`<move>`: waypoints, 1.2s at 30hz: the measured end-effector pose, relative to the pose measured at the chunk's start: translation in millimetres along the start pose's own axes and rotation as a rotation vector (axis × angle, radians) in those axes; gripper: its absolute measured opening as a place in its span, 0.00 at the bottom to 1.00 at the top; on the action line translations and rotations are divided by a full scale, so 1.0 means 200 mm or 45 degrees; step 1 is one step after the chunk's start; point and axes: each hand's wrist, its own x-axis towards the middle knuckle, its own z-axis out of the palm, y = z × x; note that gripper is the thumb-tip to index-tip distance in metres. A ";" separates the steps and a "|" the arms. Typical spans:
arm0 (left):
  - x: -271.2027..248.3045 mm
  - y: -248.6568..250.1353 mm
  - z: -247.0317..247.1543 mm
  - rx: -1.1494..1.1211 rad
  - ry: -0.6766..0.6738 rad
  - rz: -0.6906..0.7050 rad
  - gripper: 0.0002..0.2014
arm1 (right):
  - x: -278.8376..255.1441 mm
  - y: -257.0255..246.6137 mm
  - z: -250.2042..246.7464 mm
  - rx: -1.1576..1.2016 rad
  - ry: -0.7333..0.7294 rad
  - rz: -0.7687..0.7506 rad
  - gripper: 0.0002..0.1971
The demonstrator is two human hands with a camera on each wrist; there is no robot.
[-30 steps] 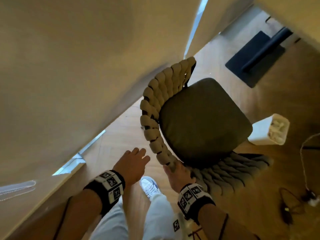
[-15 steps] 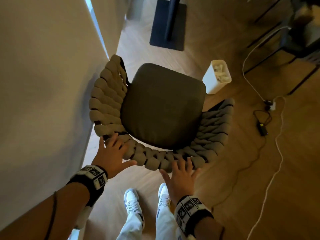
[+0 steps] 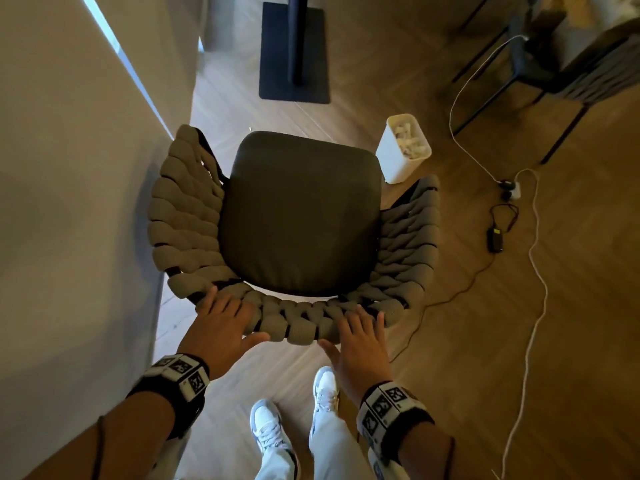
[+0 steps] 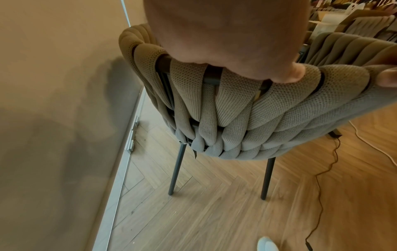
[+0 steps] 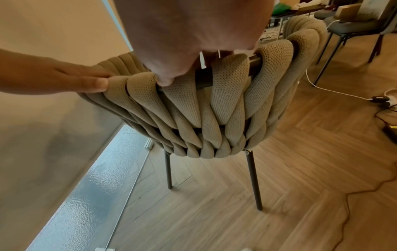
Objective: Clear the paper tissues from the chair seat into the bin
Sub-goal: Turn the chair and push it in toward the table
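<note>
The chair has a dark cushioned seat (image 3: 301, 216) with no tissue on it that I can see. Its woven beige backrest (image 3: 298, 323) curves toward me. My left hand (image 3: 221, 323) lies on the backrest's left top, fingers laid flat and thumb spread behind. My right hand (image 3: 360, 337) lies the same way on the right top. The wrist views show each palm, left hand (image 4: 225, 34) and right hand (image 5: 189, 34), on the knitted straps. A white bin (image 3: 403, 147) stands on the floor past the seat's far right corner, with white tissues (image 3: 410, 138) inside.
A wall (image 3: 69, 202) runs close along the chair's left side. A black stand base (image 3: 294, 53) sits on the wood floor beyond the chair. Cables (image 3: 533, 237) and a power adapter (image 3: 495, 239) trail on the right, near dark chair legs (image 3: 519, 64). My shoes (image 3: 266, 427) stand behind the chair.
The view has swung round until I stand squarely behind the chair. Both hands moved forward onto the top of the backrest, where they now rest.
</note>
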 end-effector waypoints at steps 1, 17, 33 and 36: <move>0.02 0.00 0.00 -0.006 -0.012 -0.002 0.41 | 0.02 0.01 0.00 0.013 0.007 -0.025 0.29; 0.74 -0.17 -0.25 -0.132 0.114 -0.163 0.36 | 0.99 0.22 -0.44 -0.139 -0.157 -0.397 0.26; 1.57 -0.50 -0.65 -0.102 0.153 -0.152 0.33 | 1.89 0.26 -0.73 -0.090 -0.147 -0.391 0.23; 1.71 -0.53 -0.74 -0.110 0.177 -0.153 0.31 | 2.06 0.27 -0.81 -0.101 -0.153 -0.375 0.23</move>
